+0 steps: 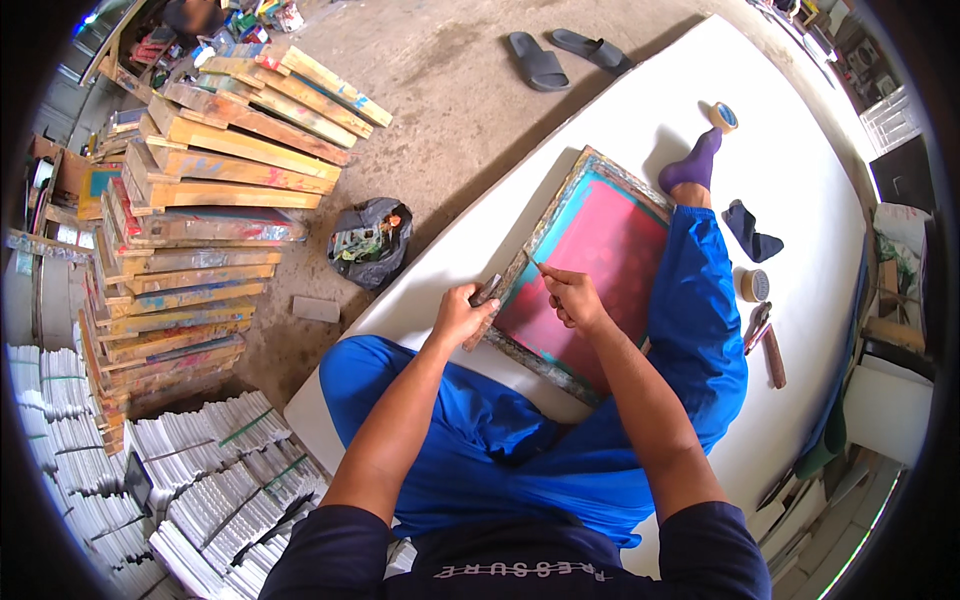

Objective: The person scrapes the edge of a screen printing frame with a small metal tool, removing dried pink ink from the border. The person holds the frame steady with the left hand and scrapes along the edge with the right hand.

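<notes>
So the person's sitting cross-legged on a big white board (640, 130), with a wooden-framed printing screen (600, 255), pink mesh with a teal border, lying flat right in front of the knees, its far corner just beside the purple-socked foot (693, 165).

Left hand (462, 315) is curled around the frame's near-left edge, fingers closed on the wood. Right hand (573, 296) has thumb and fingers pinched together on a thin pointed tool (536, 264), too small to tell what kind, with the tip sitting right at the teal border near the frame's inner edge.

Risk-wise, that mesh looks like the fragile bit. If the tip slips off the border, it could probably poke or scratch the pink area. And the frame's only steadied from one side, so a hard push might make it skid on that smooth board.

Also lying around: a roll of tape (724, 116), a dark cloth (752, 234), and a stack of paint-stained wooden frames (200, 220) off to the left.
</notes>
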Motion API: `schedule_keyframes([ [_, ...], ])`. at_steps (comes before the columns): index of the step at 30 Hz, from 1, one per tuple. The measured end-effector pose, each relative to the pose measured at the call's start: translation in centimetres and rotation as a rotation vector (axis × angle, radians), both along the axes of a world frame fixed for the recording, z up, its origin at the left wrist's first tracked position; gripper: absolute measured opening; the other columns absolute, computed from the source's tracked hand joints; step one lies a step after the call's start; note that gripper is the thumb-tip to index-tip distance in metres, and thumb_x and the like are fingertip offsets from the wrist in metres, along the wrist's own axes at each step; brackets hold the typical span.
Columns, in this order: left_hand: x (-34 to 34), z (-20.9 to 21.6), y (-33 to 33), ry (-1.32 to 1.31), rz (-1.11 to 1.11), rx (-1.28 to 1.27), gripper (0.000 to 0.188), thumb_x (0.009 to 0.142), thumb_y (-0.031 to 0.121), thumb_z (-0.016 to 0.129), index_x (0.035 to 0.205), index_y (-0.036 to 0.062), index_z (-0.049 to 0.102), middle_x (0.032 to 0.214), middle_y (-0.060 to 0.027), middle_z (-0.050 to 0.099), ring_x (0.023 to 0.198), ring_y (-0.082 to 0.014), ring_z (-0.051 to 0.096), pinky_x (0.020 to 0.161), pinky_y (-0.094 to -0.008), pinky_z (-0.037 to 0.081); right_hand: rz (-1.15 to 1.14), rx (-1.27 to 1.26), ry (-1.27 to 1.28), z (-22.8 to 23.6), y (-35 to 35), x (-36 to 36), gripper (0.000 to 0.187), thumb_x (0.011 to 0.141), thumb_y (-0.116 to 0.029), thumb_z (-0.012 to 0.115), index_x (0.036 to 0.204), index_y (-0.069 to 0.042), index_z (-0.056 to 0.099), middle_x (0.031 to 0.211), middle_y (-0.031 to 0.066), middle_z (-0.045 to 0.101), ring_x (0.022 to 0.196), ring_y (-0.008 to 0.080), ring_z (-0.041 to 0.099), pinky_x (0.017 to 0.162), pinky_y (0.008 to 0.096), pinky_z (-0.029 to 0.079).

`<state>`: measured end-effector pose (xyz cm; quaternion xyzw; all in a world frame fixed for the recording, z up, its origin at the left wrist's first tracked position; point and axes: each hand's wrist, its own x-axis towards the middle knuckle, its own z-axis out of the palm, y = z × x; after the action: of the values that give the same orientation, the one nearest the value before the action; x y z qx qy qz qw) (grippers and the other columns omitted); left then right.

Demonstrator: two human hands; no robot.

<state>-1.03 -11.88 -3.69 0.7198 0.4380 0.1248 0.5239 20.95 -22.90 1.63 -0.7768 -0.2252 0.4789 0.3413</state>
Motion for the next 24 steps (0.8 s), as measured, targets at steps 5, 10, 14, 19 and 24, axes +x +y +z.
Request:
schedule_keyframes([
  [5,0.6,-0.4,-0.1,-0.092,0.033,-0.070,0.026,0.084,0.020,0.083,0.099,-0.0003,0.076,0.078,-0.0109,0.075,0.070,-0.0155,0.068,0.070,-0.0358,0.054,0.241,0.478,-0.661,-5.5,-1.4,0.9,0.037,0.104,-0.024,0.060,0.137,-0.011,0.068,0.081,0.0159,0.069,0.068,0.0259,0.067,0.057,0.0361,0.052],
  [10,0.1,-0.7,0.0,-0.083,0.022,-0.091,0.025,0.085,0.020,0.082,0.099,0.0000,0.076,0.080,-0.0097,0.076,0.071,-0.0149,0.069,0.068,-0.0349,0.054,-0.233,0.016,0.677,-1.5,-0.2,2.2,0.038,0.106,-0.026,0.057,0.140,-0.013,0.066,0.070,0.0019,0.056,0.050,0.0104,0.048,0.043,0.0269,0.039],
  [14,0.1,-1.1,0.2,-0.071,0.006,-0.094,0.025,0.085,0.020,0.082,0.099,0.0002,0.076,0.078,-0.0093,0.076,0.070,-0.0152,0.069,0.068,-0.0346,0.054,0.072,0.080,0.094,-1.1,0.0,1.3,0.042,0.106,-0.028,0.057,0.146,-0.014,0.062,0.070,0.0014,0.055,0.049,0.0095,0.044,0.042,0.0258,0.036],
  [19,0.4,-0.1,0.1,-0.075,0.010,-0.091,0.025,0.085,0.021,0.082,0.098,0.0008,0.076,0.079,-0.0095,0.076,0.070,-0.0153,0.069,0.068,-0.0346,0.054,-0.234,-0.027,0.655,-0.4,1.2,2.8,0.038,0.104,-0.029,0.059,0.137,-0.014,0.070,0.066,0.0034,0.059,0.053,0.0117,0.053,0.050,0.0300,0.048],
  [24,0.5,0.7,0.2,-0.019,0.007,-0.087,0.024,0.085,0.021,0.083,0.098,0.0010,0.076,0.078,-0.0088,0.076,0.070,-0.0157,0.069,0.068,-0.0348,0.053,0.185,0.202,-0.520,0.0,-0.6,-0.4,0.033,0.101,-0.022,0.059,0.129,-0.014,0.073,0.080,0.0222,0.071,0.071,0.0339,0.071,0.072,0.0461,0.058],
])
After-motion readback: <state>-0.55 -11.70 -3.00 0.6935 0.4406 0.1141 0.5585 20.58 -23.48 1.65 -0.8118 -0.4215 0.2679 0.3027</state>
